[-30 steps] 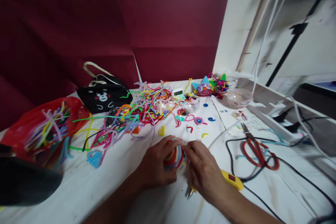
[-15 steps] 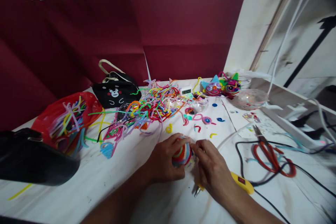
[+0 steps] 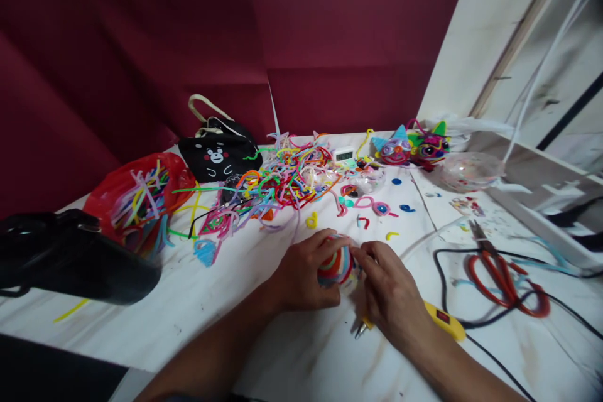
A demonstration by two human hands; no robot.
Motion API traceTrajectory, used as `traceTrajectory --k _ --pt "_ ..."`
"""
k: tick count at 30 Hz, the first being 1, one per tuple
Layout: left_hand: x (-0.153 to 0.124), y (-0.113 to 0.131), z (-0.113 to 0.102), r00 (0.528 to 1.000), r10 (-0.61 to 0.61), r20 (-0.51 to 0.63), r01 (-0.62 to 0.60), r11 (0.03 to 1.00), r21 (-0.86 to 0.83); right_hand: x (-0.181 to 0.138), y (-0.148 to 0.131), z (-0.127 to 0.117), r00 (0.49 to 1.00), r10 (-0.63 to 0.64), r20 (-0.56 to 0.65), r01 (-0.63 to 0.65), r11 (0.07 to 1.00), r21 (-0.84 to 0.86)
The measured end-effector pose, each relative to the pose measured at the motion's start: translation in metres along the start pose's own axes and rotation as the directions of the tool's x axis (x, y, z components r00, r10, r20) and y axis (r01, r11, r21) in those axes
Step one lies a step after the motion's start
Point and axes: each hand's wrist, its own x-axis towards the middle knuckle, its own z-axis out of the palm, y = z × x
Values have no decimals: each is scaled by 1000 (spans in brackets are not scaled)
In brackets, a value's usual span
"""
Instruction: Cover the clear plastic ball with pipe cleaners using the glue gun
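Note:
My left hand [image 3: 308, 273] is wrapped round a small ball [image 3: 335, 267] covered in curved rows of coloured pipe cleaners, red, orange, white and blue among them. On the ball's right side my right hand [image 3: 389, 282] has its thumb and forefinger pinched together against the surface; what they pinch is too small to make out. Beneath the right hand and wrist is a yellow corded tool [image 3: 445, 320] with a metal tip and a dark switch, partly hidden, seemingly a hot glue pen. Several coiled pipe-cleaner pieces [image 3: 381, 208] lie beyond my hands.
A tangled pile of pipe cleaners [image 3: 287, 182] lies at the back, beside a black bag [image 3: 217, 157] and a red bag [image 3: 181, 179]. Red-handled pliers [image 3: 502, 276] and black cable are at right. Two decorated animal heads [image 3: 396, 149] and a clear bowl [image 3: 471, 171] stand behind.
The view has shifted, so everything sits a little further right and higher. Both hands stay on the ball in nearly the same pose.

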Motion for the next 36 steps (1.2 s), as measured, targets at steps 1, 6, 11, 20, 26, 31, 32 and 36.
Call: traceTrajectory --k 1,6,11,20,26,31,32,36 --pt "0 0 0 1000 -5 4 5 1000 2 0 0 -1 1000 6 5 -6 1000 -2" --pt "0 -1 1 1000 -18 0 18 1000 7 1 1 -2 998 55 28 -56 997 44" --pt "0 -5 3 1000 -16 6 16 1000 1 2 1 -3 997 80 12 -80 994 71" --pt "0 -5 4 1000 -4 -14 4 1000 17 2 -1 -4 997 72 23 -73 996 47" --pt "2 -4 3 1000 -18 -4 18 1000 15 2 -1 -3 997 77 15 -77 996 35" --pt "4 -4 1 999 -29 24 29 999 25 3 -1 -5 995 94 31 -94 995 21" --pt "4 -4 0 999 -30 29 29 999 27 3 -1 -5 995 89 32 -90 996 22" --pt "3 -5 0 998 -35 47 34 999 21 3 -1 -5 996 83 28 -84 996 22"
